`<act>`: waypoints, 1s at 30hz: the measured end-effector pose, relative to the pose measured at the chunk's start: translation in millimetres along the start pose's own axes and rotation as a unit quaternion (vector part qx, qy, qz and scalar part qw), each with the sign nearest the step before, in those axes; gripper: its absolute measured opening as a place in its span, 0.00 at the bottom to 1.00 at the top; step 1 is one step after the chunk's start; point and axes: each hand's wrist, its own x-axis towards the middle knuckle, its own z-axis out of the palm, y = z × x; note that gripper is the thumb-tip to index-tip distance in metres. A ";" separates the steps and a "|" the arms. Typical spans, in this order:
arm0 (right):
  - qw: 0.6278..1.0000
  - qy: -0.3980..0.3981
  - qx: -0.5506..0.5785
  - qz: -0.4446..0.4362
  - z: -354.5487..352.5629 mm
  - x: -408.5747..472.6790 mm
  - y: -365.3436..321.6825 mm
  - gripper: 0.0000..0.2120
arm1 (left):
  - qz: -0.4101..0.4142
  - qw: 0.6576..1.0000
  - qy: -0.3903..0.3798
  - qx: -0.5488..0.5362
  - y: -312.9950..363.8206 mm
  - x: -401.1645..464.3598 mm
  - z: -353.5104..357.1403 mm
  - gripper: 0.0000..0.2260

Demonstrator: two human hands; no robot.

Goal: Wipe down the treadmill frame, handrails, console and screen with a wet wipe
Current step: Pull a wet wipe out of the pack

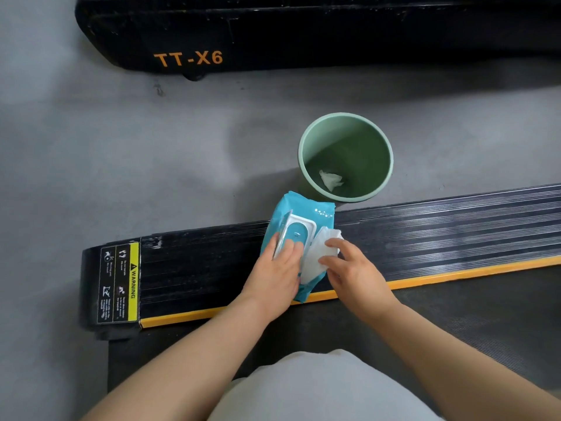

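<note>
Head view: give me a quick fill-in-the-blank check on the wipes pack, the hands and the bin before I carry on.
1. The blue wipes pack lies on the treadmill's ribbed black side rail, and its white flip lid stands ____.
2. The left hand presses on the pack while the right hand pinches a white ____.
3. The green bin stands on the grey ____, beyond the rail.
4. Inside the bin lies one crumpled ____ wipe.

Missing words: open; wipe; floor; white
</note>
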 end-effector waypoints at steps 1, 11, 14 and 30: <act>1.000 0.012 -0.005 0.005 -2.5 -1.1 1.4 0.13 | 0.019 1.000 -0.007 0.002 2.3 -0.5 0.1 0.23; 0.998 0.038 -0.043 0.007 -30.5 -12.0 13.8 0.16 | 0.147 0.971 -0.014 -0.186 0.9 -11.3 -4.8 0.13; 0.999 0.032 -0.036 -0.015 -32.7 -11.4 13.9 0.16 | 0.058 0.939 0.001 -0.339 -3.1 -7.3 -19.0 0.15; 0.990 -0.046 0.044 -0.129 -208.0 -40.8 -73.8 0.17 | -0.209 0.716 -0.106 -0.658 -40.6 -54.5 -196.9 0.38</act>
